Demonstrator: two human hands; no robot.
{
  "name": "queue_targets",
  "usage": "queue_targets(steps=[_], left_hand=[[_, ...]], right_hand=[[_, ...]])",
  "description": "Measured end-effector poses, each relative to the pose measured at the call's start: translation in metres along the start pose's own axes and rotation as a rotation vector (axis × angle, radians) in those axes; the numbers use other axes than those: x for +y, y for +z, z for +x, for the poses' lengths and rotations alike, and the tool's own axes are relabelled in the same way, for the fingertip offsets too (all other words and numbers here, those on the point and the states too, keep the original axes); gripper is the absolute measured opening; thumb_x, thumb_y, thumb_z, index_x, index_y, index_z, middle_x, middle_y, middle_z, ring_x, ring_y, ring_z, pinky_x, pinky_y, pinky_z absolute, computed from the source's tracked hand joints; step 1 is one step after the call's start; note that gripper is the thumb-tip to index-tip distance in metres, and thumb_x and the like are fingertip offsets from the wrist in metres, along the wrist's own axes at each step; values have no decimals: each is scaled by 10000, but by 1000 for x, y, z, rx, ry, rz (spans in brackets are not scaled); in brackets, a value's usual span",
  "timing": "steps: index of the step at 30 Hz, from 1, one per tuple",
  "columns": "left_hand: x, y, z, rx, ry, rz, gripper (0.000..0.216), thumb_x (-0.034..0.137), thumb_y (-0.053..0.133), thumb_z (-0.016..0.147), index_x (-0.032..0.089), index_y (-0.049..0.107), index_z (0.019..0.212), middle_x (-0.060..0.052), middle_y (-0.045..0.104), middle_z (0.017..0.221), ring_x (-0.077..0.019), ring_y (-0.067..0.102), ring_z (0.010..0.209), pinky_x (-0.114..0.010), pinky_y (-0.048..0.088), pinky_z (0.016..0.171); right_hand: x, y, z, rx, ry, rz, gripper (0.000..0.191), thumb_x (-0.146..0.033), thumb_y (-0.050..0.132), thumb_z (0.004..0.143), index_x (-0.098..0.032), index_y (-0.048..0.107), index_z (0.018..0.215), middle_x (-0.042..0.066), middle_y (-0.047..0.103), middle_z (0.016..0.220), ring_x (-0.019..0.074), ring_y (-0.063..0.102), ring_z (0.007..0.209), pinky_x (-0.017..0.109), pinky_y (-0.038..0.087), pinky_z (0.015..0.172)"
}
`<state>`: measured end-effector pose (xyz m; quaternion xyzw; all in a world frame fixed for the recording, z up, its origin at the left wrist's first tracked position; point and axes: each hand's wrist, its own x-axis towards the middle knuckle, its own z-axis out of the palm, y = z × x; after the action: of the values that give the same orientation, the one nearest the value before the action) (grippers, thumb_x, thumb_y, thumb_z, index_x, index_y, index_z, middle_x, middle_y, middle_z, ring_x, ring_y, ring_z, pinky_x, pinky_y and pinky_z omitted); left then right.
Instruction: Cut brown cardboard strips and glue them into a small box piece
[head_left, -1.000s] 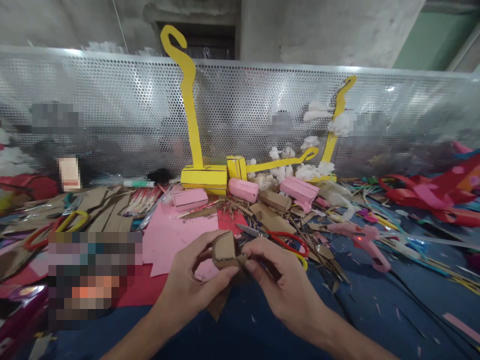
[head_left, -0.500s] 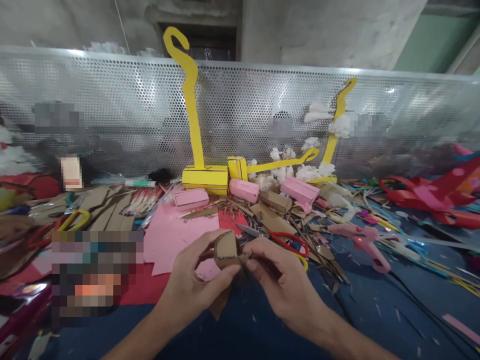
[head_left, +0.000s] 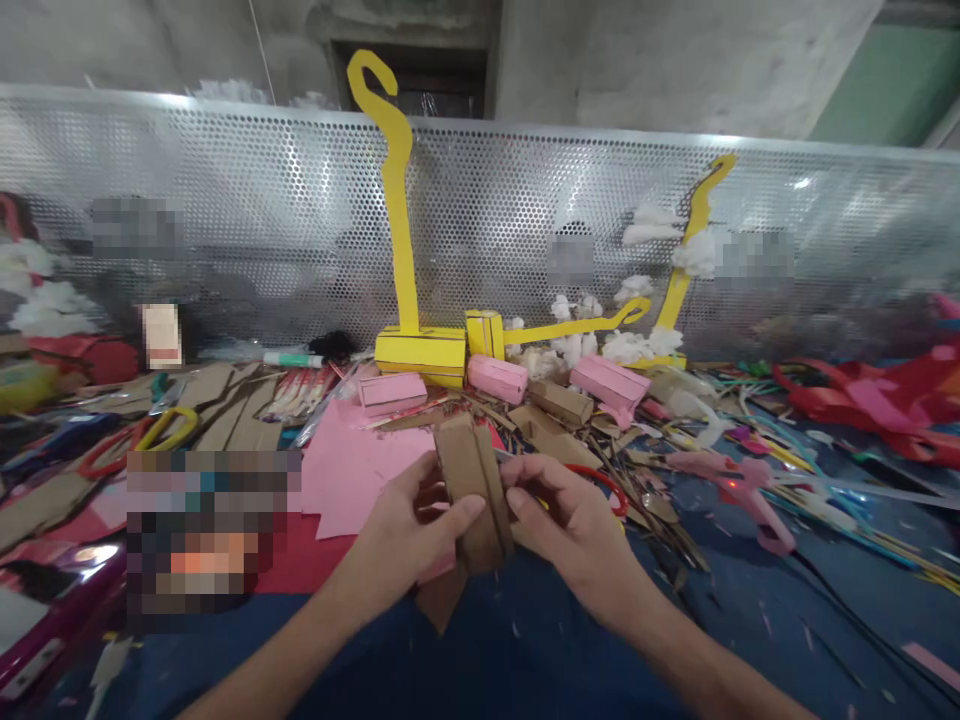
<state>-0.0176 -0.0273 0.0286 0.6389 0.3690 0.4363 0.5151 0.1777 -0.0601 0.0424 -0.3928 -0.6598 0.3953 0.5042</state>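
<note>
A small folded brown cardboard box (head_left: 471, 490) is held up at the middle, over the blue table. My left hand (head_left: 416, 515) grips it from the left, thumb lying across its front face. On the other side, my right hand (head_left: 559, 510) pinches the box's right edge between thumb and fingers. One long face of the box is turned toward me, with a fold or seam running down it. Beneath the box a pointed cardboard scrap (head_left: 442, 600) shows. Red-handled scissors (head_left: 611, 490) lie partly hidden behind my right hand.
Pink paper (head_left: 345, 470) lies behind my left hand. Pink paper boxes (head_left: 498, 379) and yellow boxes with hooked strips (head_left: 420, 350) stand along a perforated metal panel (head_left: 300, 200). To the right lies a pink glue gun (head_left: 739, 485) with a black cord, among cardboard scraps.
The cardboard box has been turned from end-on to show its long face, and both hands have shifted their hold on it. The whole view has moved slightly.
</note>
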Motion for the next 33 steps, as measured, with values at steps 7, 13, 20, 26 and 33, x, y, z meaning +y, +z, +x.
queue_targets(steps=[7,13,20,26,33], left_hand=[[-2,-7,4,-40,-36,-148,524,423,673,881,180,521,1320,-169,628,1357,-314,652,1169,-426,601,861],[-8,-6,4,-51,-61,-121,568,385,733,837,184,499,1314,-183,637,1333,-299,681,1119,-423,587,883],[-12,-5,0,-164,-134,-156,711,320,792,790,264,401,1382,-143,665,1288,-288,716,1043,-431,592,858],[-11,-4,0,-152,-110,-121,691,346,801,778,261,425,1351,-133,665,1282,-275,724,1016,-398,597,826],[-4,-4,-2,-154,-119,-51,724,366,795,779,270,407,1383,-121,666,1272,-266,722,988,-375,584,791]], right_hand=[[12,-2,3,-109,71,18,123,-284,621,938,-197,650,1019,34,667,940,159,619,822,264,507,736],[12,-3,1,-180,122,-3,92,-269,612,930,-190,653,954,29,671,901,172,624,822,273,499,724],[9,-3,1,-202,152,84,112,-274,629,919,-192,670,983,45,713,950,206,664,901,306,522,784],[6,0,-2,-213,175,146,144,-257,635,919,-197,677,1043,53,732,996,199,680,904,316,532,810],[-1,1,-4,-205,199,102,113,-235,625,901,-180,665,990,36,699,899,186,652,829,291,518,733]])
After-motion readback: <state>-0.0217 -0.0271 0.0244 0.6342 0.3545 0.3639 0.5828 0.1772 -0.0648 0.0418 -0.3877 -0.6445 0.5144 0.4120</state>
